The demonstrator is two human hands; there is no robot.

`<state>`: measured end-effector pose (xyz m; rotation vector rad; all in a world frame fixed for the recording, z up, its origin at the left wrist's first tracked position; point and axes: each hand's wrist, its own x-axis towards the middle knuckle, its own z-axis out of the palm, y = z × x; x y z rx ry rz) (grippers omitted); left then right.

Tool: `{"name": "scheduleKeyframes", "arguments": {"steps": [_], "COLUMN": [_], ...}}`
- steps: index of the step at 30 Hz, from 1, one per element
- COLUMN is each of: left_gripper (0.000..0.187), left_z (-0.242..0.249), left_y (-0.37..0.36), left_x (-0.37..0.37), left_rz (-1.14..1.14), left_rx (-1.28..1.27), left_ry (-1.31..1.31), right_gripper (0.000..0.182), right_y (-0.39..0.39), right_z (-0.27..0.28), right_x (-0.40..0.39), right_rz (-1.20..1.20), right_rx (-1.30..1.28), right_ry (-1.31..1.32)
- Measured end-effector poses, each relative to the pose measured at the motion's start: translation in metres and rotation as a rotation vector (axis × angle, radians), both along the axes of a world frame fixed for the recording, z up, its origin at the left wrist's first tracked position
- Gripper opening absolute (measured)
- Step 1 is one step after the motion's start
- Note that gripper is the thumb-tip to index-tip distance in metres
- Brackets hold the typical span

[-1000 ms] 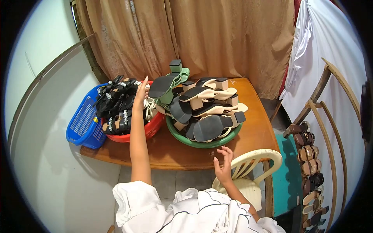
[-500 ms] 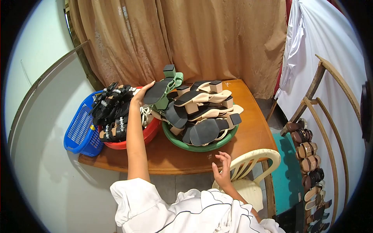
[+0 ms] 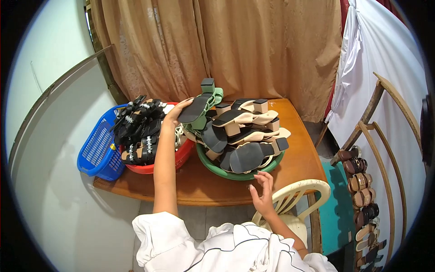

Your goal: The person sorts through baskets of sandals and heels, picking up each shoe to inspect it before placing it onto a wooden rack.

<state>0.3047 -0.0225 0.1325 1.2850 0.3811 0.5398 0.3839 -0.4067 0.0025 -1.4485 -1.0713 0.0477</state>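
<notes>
A: Where are the green sandals (image 3: 199, 108)?
B: Top left of the pile over the green basin (image 3: 247, 176), soles showing. Left hand (image 3: 174, 116) is against the toe end, fingers extended; can't tell if it grips. Right hand (image 3: 264, 192) is loosely curled, thumb apart, just by the basin's near rim.
A: Containers?
B: Green basin: beige block-heel sandals (image 3: 240, 119), heaped above the rim. Red basin (image 3: 183, 154), left of it: black sandals (image 3: 136, 122) with sparkly straps. Blue basket (image 3: 97, 147) beside that, at the left edge.
A: Surface, room?
B: Brown wooden tabletop (image 3: 299, 154). Tan curtain (image 3: 272, 45) behind, cream chair (image 3: 315, 192) at the near right. Far right: white cloth (image 3: 376, 59), wooden frame (image 3: 369, 103), column of sandals (image 3: 360, 197).
</notes>
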Motion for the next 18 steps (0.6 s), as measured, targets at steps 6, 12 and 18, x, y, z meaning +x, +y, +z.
{"name": "scheduleKeyframes", "arguments": {"steps": [6, 12, 18], "left_gripper": [0.042, 0.044, 0.048], "left_z": [-0.009, -0.018, -0.018], "left_y": [0.015, 0.02, 0.01], "left_x": [0.008, 0.008, 0.006], "left_rz": [0.049, 0.039, 0.108], "left_rx": [0.063, 0.055, 0.064], "left_ry": [-0.076, -0.176, -0.367], "right_gripper": [0.032, 0.032, 0.031], "right_y": [0.003, -0.001, -0.003], "right_z": [0.002, -0.007, -0.004], "right_x": [-0.005, -0.004, 0.0], "right_rz": [0.008, -0.008, -0.028], "right_rx": [-0.002, 0.019, 0.022], "right_ry": [0.021, 0.06, 0.089]}}
